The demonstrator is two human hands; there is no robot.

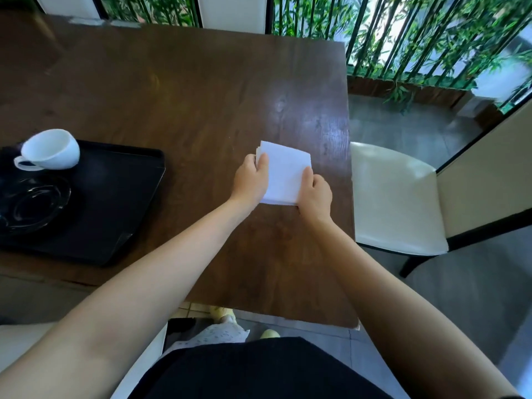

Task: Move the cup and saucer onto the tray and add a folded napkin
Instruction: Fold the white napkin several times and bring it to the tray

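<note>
1. While both hands pinch the white folded paper napkin [285, 174], left hand [251, 180] grips its left edge and right hand [315, 194] its near corner, likely squaring the fold.
2. Far left of them, the white ceramic cup [51, 149] and clear glass saucer [31, 205] sit on the black rectangular tray [121, 197].

Both hands hold a folded white napkin [285, 172] on the brown surface [201, 96]: left hand [250, 180] at its left edge, right hand [315, 194] at its near corner. On the black tray [115, 197] far left, a white cup [51, 149] lies tipped beside a glass saucer [34, 205].
</note>
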